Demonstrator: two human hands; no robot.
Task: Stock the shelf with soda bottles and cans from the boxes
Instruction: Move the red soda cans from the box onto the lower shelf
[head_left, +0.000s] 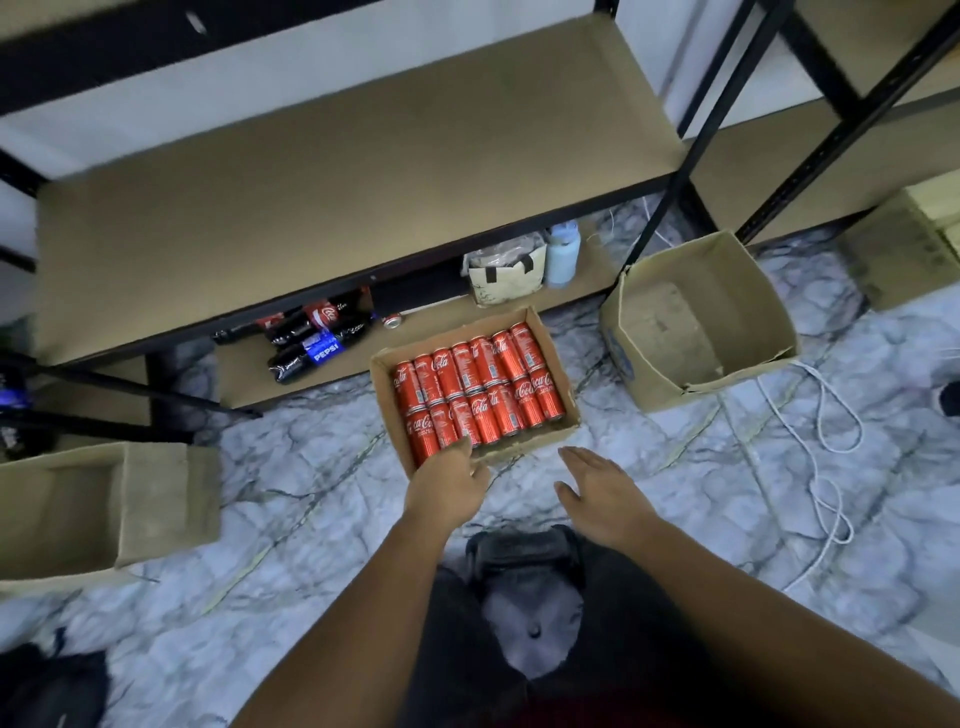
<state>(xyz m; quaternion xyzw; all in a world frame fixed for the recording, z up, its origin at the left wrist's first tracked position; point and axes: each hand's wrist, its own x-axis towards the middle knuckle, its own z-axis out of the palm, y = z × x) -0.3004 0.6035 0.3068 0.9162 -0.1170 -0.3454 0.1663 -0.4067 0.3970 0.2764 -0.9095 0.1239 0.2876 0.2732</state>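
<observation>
Pepsi and Coca-Cola bottles (311, 340) lie on the bottom shelf (244, 382), far left. On the floor, a cardboard box (519, 445) holds Coca-Cola cans (478, 389). The left hand (449, 480) reaches over its near rim, fingers together. The right hand (597, 491) hovers just nearer, fingers straight, pressed together.

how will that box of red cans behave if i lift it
Probably heavy: the box is packed with red cans. Its cardboard wall may bend near the left hand. Cans lying on their sides could roll if tilted.

red cans (478, 389) flat in open box (556, 358)
</observation>
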